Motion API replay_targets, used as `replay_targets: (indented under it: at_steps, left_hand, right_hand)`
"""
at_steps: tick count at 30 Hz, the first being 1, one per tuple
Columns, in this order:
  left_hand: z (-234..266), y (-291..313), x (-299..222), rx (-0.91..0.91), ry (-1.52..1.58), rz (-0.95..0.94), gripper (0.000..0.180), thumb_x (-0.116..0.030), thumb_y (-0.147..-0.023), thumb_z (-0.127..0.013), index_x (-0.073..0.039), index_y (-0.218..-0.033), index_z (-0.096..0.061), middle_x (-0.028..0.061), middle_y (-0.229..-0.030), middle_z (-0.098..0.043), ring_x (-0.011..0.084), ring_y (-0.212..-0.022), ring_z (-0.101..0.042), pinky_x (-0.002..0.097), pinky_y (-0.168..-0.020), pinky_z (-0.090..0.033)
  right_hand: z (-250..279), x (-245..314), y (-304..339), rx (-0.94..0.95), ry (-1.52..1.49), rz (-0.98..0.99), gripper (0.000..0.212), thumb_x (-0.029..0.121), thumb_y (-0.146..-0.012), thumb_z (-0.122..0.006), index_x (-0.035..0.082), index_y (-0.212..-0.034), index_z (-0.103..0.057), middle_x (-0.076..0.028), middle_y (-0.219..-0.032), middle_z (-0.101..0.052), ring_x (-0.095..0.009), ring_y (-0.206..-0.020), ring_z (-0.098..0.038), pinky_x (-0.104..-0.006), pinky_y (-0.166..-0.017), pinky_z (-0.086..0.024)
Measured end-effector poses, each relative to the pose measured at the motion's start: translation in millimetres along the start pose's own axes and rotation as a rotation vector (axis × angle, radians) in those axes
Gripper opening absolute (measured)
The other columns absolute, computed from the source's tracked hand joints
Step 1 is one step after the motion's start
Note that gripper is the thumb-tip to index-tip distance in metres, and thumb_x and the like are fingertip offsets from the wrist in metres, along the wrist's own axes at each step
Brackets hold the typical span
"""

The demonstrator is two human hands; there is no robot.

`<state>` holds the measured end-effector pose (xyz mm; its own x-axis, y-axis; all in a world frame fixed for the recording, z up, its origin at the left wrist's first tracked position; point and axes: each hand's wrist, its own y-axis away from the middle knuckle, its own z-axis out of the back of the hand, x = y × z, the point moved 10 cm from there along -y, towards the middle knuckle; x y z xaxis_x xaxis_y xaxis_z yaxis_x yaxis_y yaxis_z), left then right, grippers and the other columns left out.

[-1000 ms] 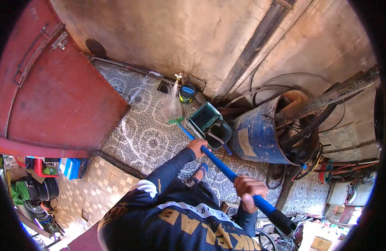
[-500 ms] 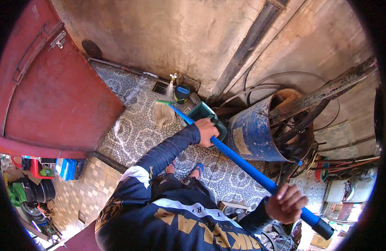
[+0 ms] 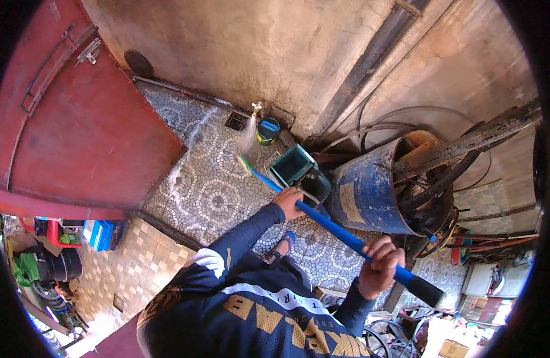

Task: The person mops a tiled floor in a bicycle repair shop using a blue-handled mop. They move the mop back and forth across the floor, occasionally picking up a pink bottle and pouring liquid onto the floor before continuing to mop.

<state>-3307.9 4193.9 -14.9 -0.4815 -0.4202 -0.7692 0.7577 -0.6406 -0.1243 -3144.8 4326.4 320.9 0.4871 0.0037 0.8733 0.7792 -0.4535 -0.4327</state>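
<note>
A long blue-handled broom [image 3: 340, 231] slants across in front of me, with its green head [image 3: 244, 164] far left and its dark handle end near right. My left hand [image 3: 288, 201] is closed round the handle's upper middle. Farther down, toward the dark end, my right hand [image 3: 382, 262] has its fingers curled round the same handle. The pale bristles point up toward a wall tap [image 3: 257, 108]. Water [image 3: 248, 132] streams from it onto them, so bristles and spray blur together.
Beside the tap stand a dark round bucket [image 3: 267, 132] and a green rectangular bin [image 3: 294, 164]. A blue drum [image 3: 370, 185] holding pipes leans at the right. A floor drain [image 3: 236, 121] lies below the wall. A red metal door [image 3: 90, 125] fills the left.
The broom head has swung from bristles pointing down to bristles pointing up under the water. My right hand has moved left and up with the handle; my left hand has dropped slightly.
</note>
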Motion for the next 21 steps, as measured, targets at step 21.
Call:
replay_targets:
  at_steps: [21]
  left_hand:
    - [78, -73, -105, 0.092, -0.203, -0.364, 0.027, -0.032, -0.083, -0.074, -0.014, -0.070, -0.058, 0.0088, -0.063, -0.061, 0.0340, -0.069, -0.063, 0.0458, -0.068, -0.045]
  right_hand:
    - [32, 124, -2, -0.011, -0.354, 0.332, 0.036, 0.033, -0.102, -0.057, 0.017, -0.073, -0.044, 0.004, -0.058, -0.040, -0.009, -0.054, -0.037, -0.0295, -0.058, -0.035]
